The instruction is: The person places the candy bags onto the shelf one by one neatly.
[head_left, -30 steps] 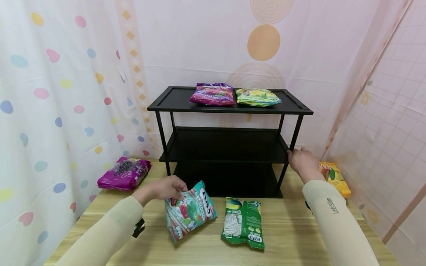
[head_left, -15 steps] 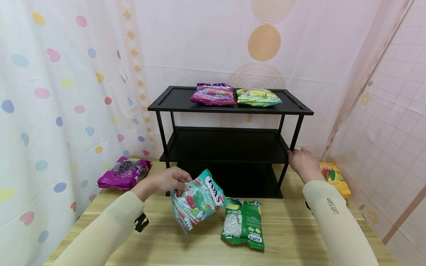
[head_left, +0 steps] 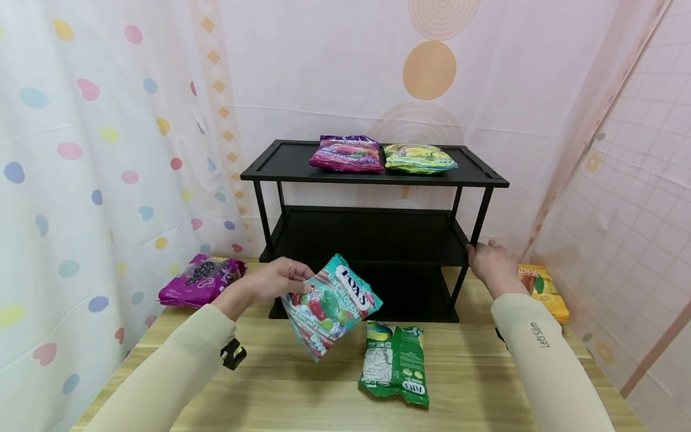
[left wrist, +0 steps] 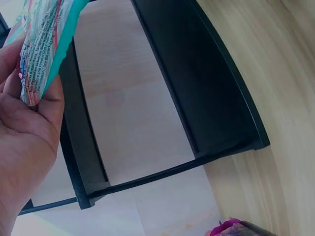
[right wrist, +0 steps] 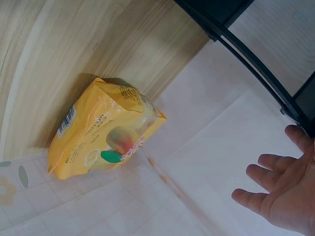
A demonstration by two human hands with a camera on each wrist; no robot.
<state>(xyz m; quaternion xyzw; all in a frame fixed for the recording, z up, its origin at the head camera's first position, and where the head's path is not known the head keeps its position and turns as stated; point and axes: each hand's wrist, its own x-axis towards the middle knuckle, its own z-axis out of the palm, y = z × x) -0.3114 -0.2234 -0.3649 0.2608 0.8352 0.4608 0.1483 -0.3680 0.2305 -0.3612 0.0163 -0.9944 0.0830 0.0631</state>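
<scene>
The left hand (head_left: 268, 282) is pinching a teal bag (head_left: 333, 306) to its right, the spread right hand (head_left: 492, 267) is touching the rack (head_left: 372, 236), a magenta bag (head_left: 345, 153) and lime bag (head_left: 420, 159) are already lying shelved above, and a green bag (head_left: 396, 365), purple bag (head_left: 201, 282) and yellow bag (head_left: 545, 295) are remaining unshelved around both.

There is one teal bag (head_left: 335, 309), one green bag (head_left: 396, 363), one yellow bag (right wrist: 106, 132), one lime bag (head_left: 420, 159), one grape bag (head_left: 202, 282) and one magenta bag (head_left: 346, 156) (six altogether), plus two hands (head_left: 268, 283) (head_left: 492, 267), one three-shelf rack (head_left: 367, 237) and one tabletop (head_left: 459, 378).
</scene>
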